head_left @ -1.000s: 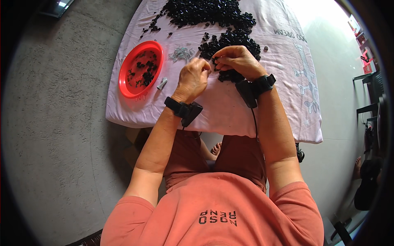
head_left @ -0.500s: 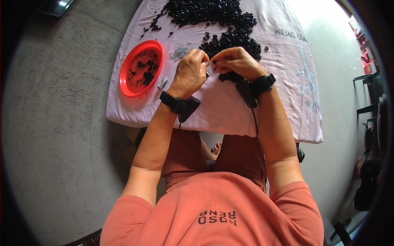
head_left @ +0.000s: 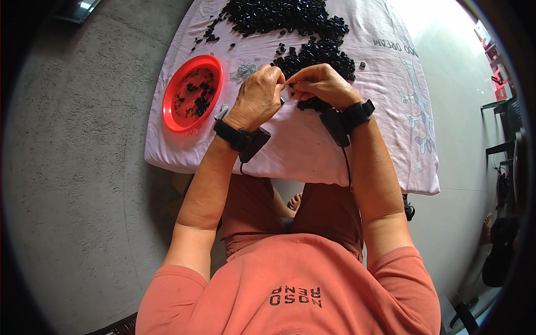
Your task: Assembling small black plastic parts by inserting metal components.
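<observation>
Over a cloth-covered table, my left hand (head_left: 258, 94) and my right hand (head_left: 325, 86) meet fingertip to fingertip, both closed in a pinch. A small black plastic piece (head_left: 291, 87) shows at the fingers of my right hand. What my left fingers pinch is too small to make out; another dark piece (head_left: 282, 101) shows just beside them. Right behind my hands lies a heap of small black pieces (head_left: 318, 58), with part of it running under my right hand. Beside my left hand is a little pile of thin silvery pieces (head_left: 243, 72), partly covered.
A red basin (head_left: 167, 114) holding loose black pieces stands on the table's left side. A larger black heap (head_left: 273, 17) lies at the far edge. Near my left wrist is a small greyish object (head_left: 221, 111). Wrist straps with cabled black boxes (head_left: 254, 144) sit on both arms.
My left wrist and forearm have shifted slightly left, covering more of the small greyish object. The fingertips stay together, and my right hand has hardly moved.
</observation>
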`<state>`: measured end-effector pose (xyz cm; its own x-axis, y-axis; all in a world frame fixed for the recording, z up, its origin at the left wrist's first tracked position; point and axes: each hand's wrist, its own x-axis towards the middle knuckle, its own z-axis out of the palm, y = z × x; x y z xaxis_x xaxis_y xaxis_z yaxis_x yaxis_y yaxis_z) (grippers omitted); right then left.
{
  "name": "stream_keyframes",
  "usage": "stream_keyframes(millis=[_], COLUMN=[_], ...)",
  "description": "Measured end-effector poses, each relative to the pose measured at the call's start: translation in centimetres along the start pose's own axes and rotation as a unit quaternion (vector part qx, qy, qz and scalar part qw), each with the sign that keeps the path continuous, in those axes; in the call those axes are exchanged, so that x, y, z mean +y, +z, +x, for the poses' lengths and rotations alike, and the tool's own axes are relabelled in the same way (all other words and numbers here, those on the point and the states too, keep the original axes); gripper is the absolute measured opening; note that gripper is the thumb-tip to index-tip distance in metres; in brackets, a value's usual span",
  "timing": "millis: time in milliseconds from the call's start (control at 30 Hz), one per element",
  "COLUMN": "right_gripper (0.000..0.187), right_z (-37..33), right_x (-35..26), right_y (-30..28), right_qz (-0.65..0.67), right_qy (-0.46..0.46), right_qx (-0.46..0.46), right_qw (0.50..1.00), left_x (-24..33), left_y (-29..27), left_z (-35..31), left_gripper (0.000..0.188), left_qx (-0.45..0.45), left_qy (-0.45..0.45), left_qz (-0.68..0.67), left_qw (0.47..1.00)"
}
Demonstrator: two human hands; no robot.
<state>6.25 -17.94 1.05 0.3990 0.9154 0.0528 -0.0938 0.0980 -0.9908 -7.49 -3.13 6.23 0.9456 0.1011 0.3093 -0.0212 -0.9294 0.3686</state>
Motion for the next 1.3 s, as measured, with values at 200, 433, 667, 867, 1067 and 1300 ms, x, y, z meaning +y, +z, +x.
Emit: stream_keyframes(millis=[200, 433, 667, 867, 1067, 1300], right_gripper=[0.019, 0.017, 0.015, 0.017, 0.02, 0.02], right_z=[0.0, -0.2, -0.3, -0.5, -0.5, -0.4], right_x=[-0.1, -0.3, -0.8, -1.1, -1.0, -0.7], right_y=[-0.1, 0.2, 0.4, 0.3, 0.3, 0.4], right_qz=[-0.015, -0.016, -0.045, -0.038, -0.019, -0.003], right_qy=[0.01, -0.001, 0.003, 0.001, 0.014, 0.006], right_qx=[-0.012, 0.002, 0.009, 0.011, 0.027, 0.017], right_qw=[1.0, 1.0, 0.999, 0.999, 0.999, 1.0], left_x=[0.6, 1.4, 1.7, 1.0, 1.2, 1.3], left_y=[-0.5, -0.7, -0.3, 0.3, 0.9, 0.8], left_z=[0.2, 0.5, 0.5, 0.2, -0.4, -0.2], left_gripper=[0.005, 0.005, 0.004, 0.007, 0.01, 0.008], left_qx=[-0.015, -0.031, -0.028, 0.035, 0.044, 0.108], left_qy=[-0.012, -0.009, -0.005, -0.014, -0.091, -0.078], left_qz=[0.024, 0.046, 0.052, -0.027, -0.134, -0.073], left_qw=[1.0, 0.998, 0.998, 0.999, 0.986, 0.988])
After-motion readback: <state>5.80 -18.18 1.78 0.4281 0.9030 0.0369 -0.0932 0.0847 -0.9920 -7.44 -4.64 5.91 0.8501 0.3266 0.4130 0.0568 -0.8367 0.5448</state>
